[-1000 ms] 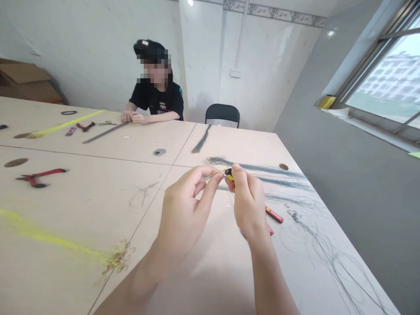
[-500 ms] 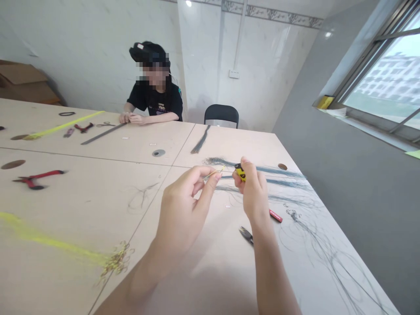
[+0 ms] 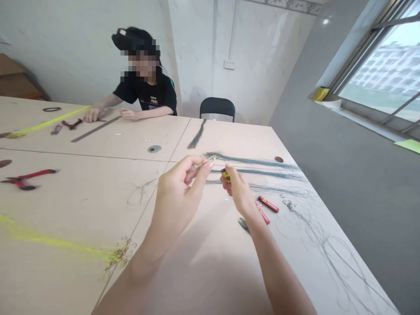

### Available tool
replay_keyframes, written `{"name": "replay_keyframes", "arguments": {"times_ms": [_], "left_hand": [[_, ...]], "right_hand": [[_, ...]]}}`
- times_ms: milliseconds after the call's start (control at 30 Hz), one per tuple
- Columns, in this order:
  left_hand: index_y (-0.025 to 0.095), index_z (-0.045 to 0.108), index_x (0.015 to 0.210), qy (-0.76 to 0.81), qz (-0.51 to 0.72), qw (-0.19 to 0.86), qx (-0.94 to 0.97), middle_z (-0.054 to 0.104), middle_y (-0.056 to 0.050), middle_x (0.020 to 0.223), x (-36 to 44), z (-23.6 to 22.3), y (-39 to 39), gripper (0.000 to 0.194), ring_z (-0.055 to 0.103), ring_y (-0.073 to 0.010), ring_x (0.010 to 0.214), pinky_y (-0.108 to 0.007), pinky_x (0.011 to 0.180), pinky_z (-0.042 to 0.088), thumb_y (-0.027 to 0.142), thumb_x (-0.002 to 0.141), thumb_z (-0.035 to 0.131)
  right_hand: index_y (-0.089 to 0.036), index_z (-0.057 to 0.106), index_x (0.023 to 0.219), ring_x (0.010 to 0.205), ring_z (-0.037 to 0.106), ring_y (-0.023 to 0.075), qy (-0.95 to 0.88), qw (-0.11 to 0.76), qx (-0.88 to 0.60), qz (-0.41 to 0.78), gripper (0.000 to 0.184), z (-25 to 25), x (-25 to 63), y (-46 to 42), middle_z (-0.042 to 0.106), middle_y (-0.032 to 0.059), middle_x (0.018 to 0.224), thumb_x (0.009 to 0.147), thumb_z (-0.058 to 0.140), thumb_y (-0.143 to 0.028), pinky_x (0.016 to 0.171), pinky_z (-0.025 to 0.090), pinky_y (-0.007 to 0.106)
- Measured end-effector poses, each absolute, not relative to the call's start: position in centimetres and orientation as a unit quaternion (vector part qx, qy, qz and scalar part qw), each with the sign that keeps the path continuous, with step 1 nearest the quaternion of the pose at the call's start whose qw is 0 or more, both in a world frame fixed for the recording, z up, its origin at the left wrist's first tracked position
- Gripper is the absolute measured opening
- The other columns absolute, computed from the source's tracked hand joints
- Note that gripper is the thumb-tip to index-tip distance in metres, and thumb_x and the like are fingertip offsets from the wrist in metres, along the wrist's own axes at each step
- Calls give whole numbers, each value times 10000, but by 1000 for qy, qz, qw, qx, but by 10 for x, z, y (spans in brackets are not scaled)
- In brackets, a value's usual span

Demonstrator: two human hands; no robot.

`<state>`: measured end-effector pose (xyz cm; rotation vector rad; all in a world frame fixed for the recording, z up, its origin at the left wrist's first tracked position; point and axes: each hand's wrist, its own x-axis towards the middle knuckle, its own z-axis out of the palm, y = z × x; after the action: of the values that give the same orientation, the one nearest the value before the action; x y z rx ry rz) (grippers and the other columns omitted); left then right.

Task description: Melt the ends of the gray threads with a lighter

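Note:
My left hand (image 3: 182, 183) pinches a thin fishing line (image 3: 204, 163) between thumb and fingers; its bright yellow tip sticks out toward the right. Whether a hook is in the pinch is too small to tell. Just to the right, my right hand (image 3: 238, 188) is closed around a yellow and black lighter (image 3: 225, 176), with the thumb near its top. I see no clear flame. The lighter and the line's tip are a short way apart. Behind and below them lie bundles of blue-grey line (image 3: 256, 162) on the table.
Two red labelled tubes (image 3: 268, 204) and dark snips (image 3: 243, 225) lie by my right forearm. A tangled grey line bundle (image 3: 315, 236) is at right. Gold hooks (image 3: 118, 256) on yellow line and red-handled pliers (image 3: 28, 178) lie left. A co-worker (image 3: 147, 92) sits opposite.
My right hand and the lighter have moved left, closer to the line's tip. Both red tubes now show. The co-worker's one hand has moved across to the tools beside them. My view has shifted slightly.

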<state>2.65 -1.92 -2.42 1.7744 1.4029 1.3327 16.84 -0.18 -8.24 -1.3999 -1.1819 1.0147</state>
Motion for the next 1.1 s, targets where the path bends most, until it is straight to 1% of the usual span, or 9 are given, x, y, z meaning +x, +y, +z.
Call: {"name": "replay_keyframes", "arguments": {"times_ms": [100, 200, 367, 467, 600, 700, 833, 967, 1100], "left_hand": [[195, 689, 823, 510, 492, 296, 640, 333, 59, 568, 24, -24, -14, 171, 331, -83, 525, -185, 494, 304, 356, 859, 645], [189, 693, 818, 487, 478, 379, 625, 424, 39, 601, 23, -26, -8, 199, 372, -92, 571, -188, 500, 299, 386, 830, 671], [181, 706, 792, 433, 455, 473, 619, 541, 21, 670, 26, -27, -1, 201, 399, -83, 588, -188, 541, 340, 381, 803, 700], [177, 707, 779, 429, 440, 486, 621, 543, 22, 638, 27, -26, -2, 187, 385, -84, 556, -198, 534, 355, 360, 815, 694], [191, 713, 792, 425, 417, 503, 627, 639, 3, 729, 28, -23, -7, 186, 510, -98, 639, -186, 589, 423, 367, 848, 689], [202, 731, 827, 414, 402, 514, 635, 698, -9, 816, 28, -20, -11, 162, 610, -121, 776, -188, 697, 481, 354, 861, 684], [198, 725, 821, 421, 383, 504, 650, 687, -19, 785, 27, -16, -16, 215, 621, -145, 763, -205, 658, 483, 398, 873, 668], [211, 726, 846, 433, 370, 490, 660, 632, 8, 698, 25, -16, -19, 245, 553, -113, 635, -191, 592, 437, 437, 891, 645], [207, 707, 823, 415, 364, 487, 677, 540, 31, 618, 24, -17, -21, 240, 426, -92, 533, -190, 490, 325, 420, 901, 625]], "right_hand": [[-208, 514, 715, 637, 513, 179, -648, 360, -635, 215, 488, -125, 161, -20, 556, 29, 659, 1026, 347, -546, 602, 362, 287], [-182, 599, 855, 872, 623, 274, -756, 199, -622, 46, 282, -172, 151, -41, 670, 124, 890, 1002, 535, -414, 768, 461, 371], [-173, 629, 978, 952, 619, 306, -777, 152, -611, 2, 156, -217, 145, -58, 676, 148, 1008, 911, 693, -299, 823, 496, 423], [-188, 633, 1040, 1020, 605, 296, -778, 201, -595, 20, 141, -208, 153, -56, 666, 142, 1108, 926, 659, -265, 871, 495, 441], [-212, 659, 1045, 1053, 618, 236, -689, 462, -525, 191, 162, -145, 173, -53, 674, 100, 1081, 997, 525, -290, 931, 488, 402], [-253, 694, 1030, 1077, 629, 197, -572, 585, -480, 315, 199, -84, 184, -55, 687, 47, 1104, 1003, 539, -375, 950, 489, 356], [-258, 723, 923, 1020, 629, 195, -554, 598, -484, 318, 151, -42, 184, -61, 679, 31, 1058, 924, 663, -397, 924, 494, 356], [-238, 696, 837, 936, 629, 185, -557, 600, -497, 287, 152, -43, 179, -59, 677, 26, 943, 906, 676, -371, 888, 499, 358], [-239, 699, 875, 971, 622, 189, -572, 567, -488, 336, 167, -46, 188, -55, 677, 34, 986, 918, 659, -395, 888, 488, 352]]}}
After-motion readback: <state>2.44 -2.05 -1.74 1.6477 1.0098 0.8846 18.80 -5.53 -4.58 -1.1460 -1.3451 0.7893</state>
